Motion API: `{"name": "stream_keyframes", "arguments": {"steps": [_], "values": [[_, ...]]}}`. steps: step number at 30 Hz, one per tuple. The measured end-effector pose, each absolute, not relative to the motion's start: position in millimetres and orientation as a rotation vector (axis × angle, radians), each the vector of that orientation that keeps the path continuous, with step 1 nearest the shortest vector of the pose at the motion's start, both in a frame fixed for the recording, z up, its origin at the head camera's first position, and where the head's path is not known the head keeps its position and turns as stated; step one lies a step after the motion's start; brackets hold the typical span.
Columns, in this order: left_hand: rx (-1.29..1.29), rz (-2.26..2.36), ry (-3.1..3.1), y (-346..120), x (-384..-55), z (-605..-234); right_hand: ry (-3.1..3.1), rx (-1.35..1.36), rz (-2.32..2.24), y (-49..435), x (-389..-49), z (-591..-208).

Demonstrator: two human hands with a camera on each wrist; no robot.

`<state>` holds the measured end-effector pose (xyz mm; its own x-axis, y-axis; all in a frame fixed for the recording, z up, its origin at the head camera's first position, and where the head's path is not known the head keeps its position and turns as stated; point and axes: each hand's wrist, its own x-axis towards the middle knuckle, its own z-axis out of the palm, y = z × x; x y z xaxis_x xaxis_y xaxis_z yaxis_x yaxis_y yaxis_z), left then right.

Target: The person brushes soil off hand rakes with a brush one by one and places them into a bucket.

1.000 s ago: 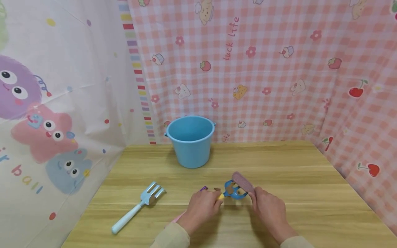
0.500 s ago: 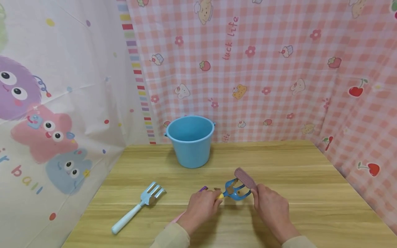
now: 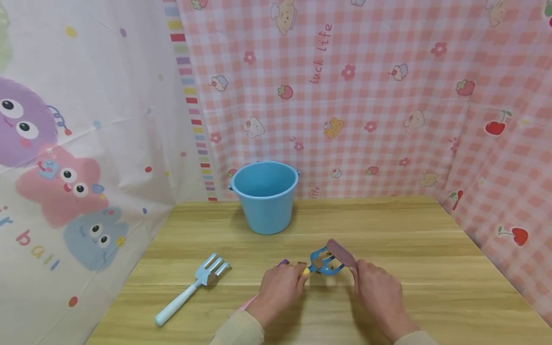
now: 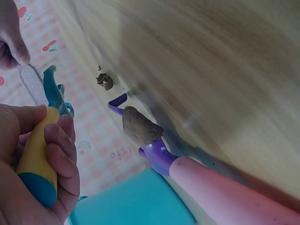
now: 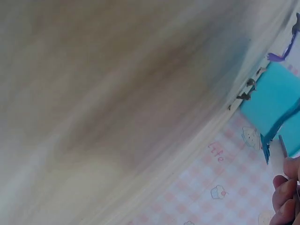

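My left hand (image 3: 280,290) grips the yellow handle (image 4: 40,147) of a small toy rake. Its blue head (image 3: 331,273) points right, above the table, with a brown mud-like lump (image 3: 318,262) and smaller bits on it. In my right hand (image 3: 377,290) is the end of a mauve oblong paddle (image 3: 340,252) with a dotted face, which overlaps the blue tines in the head view. Below the left hand lies another rake, with a pink handle (image 4: 225,192) and purple head (image 4: 159,157); a brown lump (image 4: 140,126) covers part of that head.
A light blue fork (image 3: 181,302) with a brown lump at its tines lies on the left of the wooden table (image 3: 388,225). Behind the hands stands a blue bucket (image 3: 267,213). Brown crumbs (image 4: 104,81) lie near the purple rake. Printed cloths (image 3: 371,96) hang behind and beside the table.
The paddle has moved up and slightly right over the blue tines, then back down. The blue rake has shifted slightly left since half a second ago. Both grips stay the same.
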<state>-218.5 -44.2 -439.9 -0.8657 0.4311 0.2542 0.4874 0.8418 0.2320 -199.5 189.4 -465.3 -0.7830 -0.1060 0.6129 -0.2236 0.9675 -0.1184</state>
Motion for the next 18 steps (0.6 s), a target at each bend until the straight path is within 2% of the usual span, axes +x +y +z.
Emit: {"name": "stream_keyframes", "arguments": {"steps": [7, 18], "values": [[-0.696, -0.42, -2.837, -46, -220, -443, -2.324, 0.224, 0.222, 192, -204, -458], [-0.704, -0.408, -2.809, -42, -221, -441, -2.651, 0.186, 0.432, 177, -196, -460]]}}
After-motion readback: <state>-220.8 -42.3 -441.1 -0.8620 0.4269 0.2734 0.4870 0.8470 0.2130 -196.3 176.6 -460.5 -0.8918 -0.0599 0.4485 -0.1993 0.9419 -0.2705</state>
